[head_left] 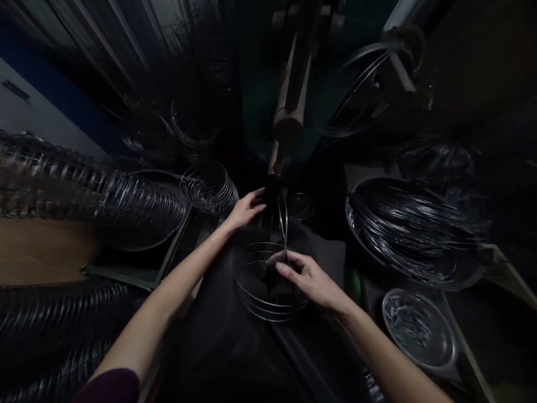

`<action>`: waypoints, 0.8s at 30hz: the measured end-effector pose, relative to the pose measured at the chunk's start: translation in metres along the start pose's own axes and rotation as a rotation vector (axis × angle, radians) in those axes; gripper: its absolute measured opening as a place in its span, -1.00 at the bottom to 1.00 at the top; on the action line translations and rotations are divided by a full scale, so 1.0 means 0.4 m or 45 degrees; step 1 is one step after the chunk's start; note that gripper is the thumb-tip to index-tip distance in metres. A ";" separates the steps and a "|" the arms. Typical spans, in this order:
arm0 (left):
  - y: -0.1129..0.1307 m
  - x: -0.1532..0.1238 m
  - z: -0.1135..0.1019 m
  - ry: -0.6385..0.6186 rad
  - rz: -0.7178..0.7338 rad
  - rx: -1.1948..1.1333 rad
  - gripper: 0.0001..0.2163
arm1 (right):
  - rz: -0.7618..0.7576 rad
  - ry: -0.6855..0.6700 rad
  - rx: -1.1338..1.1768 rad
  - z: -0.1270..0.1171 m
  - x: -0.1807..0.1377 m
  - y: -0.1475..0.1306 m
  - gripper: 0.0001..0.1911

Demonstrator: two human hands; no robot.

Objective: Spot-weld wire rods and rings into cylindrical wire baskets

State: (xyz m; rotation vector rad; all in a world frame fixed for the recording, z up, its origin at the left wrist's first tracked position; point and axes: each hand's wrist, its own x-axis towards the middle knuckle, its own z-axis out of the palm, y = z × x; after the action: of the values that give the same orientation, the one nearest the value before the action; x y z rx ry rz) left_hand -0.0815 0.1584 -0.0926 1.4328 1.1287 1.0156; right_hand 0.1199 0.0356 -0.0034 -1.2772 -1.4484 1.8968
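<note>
My left hand [246,208] reaches forward to the base of a dark machine part [274,184], fingers curled against it near an upright wire ring [283,218]. My right hand [308,277] pinches the lower edge of that wire ring, just above a stack of a few loose wire rings [264,305] lying on a dark cloth [218,330]. What the left fingers grip is hidden in shadow.
Long rows of stacked wire rings [104,196] fill the left side. A coil of rings [208,187] lies behind my left hand. A large bowl of wire rings [413,229] and a small metal bowl of small pieces [419,330] stand at the right. A machine arm [291,95] rises ahead.
</note>
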 end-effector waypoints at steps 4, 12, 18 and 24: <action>0.000 0.109 0.023 -0.424 0.192 0.474 -0.73 | 0.145 -0.120 0.091 -0.007 -0.004 -0.001 -0.54; 0.028 0.144 0.181 -0.509 0.367 0.954 -0.89 | 0.294 -0.090 0.086 -0.073 -0.070 0.067 -0.53; 0.030 0.145 0.157 -0.550 0.300 0.757 -0.88 | 0.234 0.037 0.147 -0.061 -0.077 0.083 -0.49; 0.062 0.139 0.068 -0.584 0.276 0.627 -0.72 | 0.071 0.119 0.231 -0.044 -0.073 0.051 -0.35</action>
State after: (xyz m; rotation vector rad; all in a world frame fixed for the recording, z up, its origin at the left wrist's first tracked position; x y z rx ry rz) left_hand -0.0405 0.2057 -0.0701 2.0895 0.9252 0.5135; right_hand 0.1529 0.0147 -0.0109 -1.3135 -1.1762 1.9277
